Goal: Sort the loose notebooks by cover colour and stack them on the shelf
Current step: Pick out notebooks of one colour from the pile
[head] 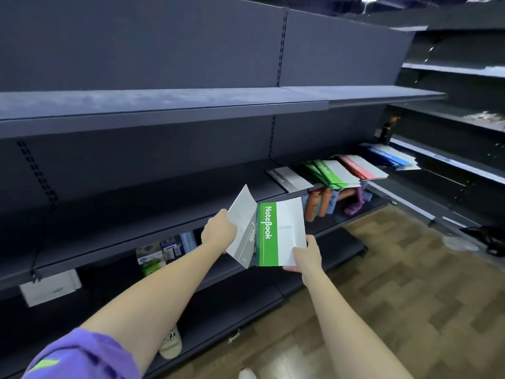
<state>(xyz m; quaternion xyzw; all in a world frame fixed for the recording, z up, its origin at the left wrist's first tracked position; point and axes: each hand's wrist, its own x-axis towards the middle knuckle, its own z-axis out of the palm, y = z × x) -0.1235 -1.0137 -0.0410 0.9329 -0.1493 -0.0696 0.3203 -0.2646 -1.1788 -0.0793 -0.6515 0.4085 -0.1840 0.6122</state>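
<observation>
The left hand (218,231) grips a grey notebook (241,228), tilted up to its right. The right hand (304,254) pinches the green notebook (281,232) by the lower corner, above its thumb.

One camera sits on the person's head. It looks forward and down, close to the shelf (164,203) at 12 o'clock.
</observation>
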